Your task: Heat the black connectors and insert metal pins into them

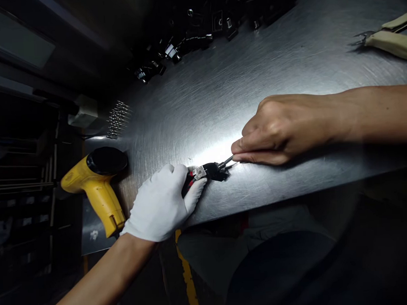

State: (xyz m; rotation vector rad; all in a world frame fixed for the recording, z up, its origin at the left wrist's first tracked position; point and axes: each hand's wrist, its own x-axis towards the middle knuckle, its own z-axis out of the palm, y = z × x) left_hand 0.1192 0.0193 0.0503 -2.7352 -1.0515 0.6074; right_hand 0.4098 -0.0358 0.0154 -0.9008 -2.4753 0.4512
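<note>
My left hand [163, 200], in a white glove, is closed around a pair of small pliers [199, 172] with red handles and a silver pivot. Their dark jaws point right, toward my right hand. My bare right hand [274, 130] pinches a thin metal rod [227, 161] between thumb and fingers. The rod's left end meets the jaws, but whether they are clamped on it I cannot tell. A small black piece [221, 175] shows just under the jaws, close to the metal tabletop.
The brushed metal table [322, 69] has its front edge near my lap. A yellow heat gun or scanner [104, 203] lies left. Behind it stand several metal pins [118, 119]. Black parts [197, 25] are heaped at the back; cream-handled cutters [388, 36] lie far right.
</note>
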